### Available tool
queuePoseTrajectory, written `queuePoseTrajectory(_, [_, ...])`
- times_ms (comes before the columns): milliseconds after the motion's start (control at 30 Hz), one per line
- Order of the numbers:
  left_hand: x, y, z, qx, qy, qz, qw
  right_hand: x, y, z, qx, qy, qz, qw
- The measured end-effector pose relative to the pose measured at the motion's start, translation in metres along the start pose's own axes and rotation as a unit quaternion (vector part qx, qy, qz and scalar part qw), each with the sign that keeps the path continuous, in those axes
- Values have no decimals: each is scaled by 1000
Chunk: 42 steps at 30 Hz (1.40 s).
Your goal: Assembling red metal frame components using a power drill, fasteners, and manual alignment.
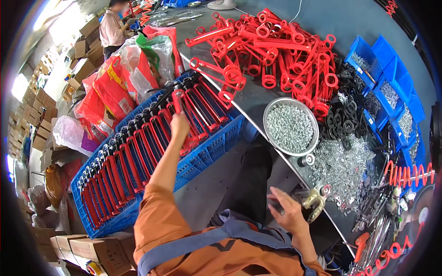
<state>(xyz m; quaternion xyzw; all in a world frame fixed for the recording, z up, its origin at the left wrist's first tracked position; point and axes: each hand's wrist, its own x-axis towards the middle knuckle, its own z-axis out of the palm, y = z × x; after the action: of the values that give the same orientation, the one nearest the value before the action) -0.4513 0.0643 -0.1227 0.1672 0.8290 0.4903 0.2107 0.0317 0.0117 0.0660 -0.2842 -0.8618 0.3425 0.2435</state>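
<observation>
One red frame (177, 102) is grasped by left hand (180, 125); right hand (289, 212) is empty, relaxed. Blue crate (208, 149) looks mostly filled; red parts (282, 45) are left piled.

A long, slim red tool (177, 99), hand-held near the upper right end of a blue plastic crate (209, 154), lies at a slant with its red upper end showing above the grip. It rests among or just above a close row of similar red-framed tools (130, 168), lined up side by side along the latticed crate, silver and dark fittings at their upper ends.
</observation>
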Motion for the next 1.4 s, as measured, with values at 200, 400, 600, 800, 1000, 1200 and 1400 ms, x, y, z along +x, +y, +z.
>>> queuePoseTrajectory(200, [60, 64, 149, 104, 64, 133, 984, 0, 18, -6, -60, 15, 63, 996])
queuePoseTrajectory(400, [92, 25, 183, -343, -63, 369, 861, -31, 30, -29, -98, 103, 129, 981])
queuePoseTrajectory(600, [71, 23, 91, 92, 84, 317, 940, -76, 62, -121, -286, 285, 140, 904])
queuePoseTrajectory(800, [-99, -16, 53, -102, -235, 131, 958, -162, 177, -248, -314, 405, 320, 797])
queuePoseTrajectory(1000, [-219, -14, 11, -146, -257, 49, 954, -192, 307, -350, -553, 407, 607, 400])
queuePoseTrajectory(1200, [-243, -22, -35, -125, -194, 79, 970, -198, 280, -371, -332, 299, 710, 544])
queuePoseTrajectory(1400, [-273, 53, 22, -87, -301, 165, 935, -274, 286, -372, -352, 521, 519, 579])
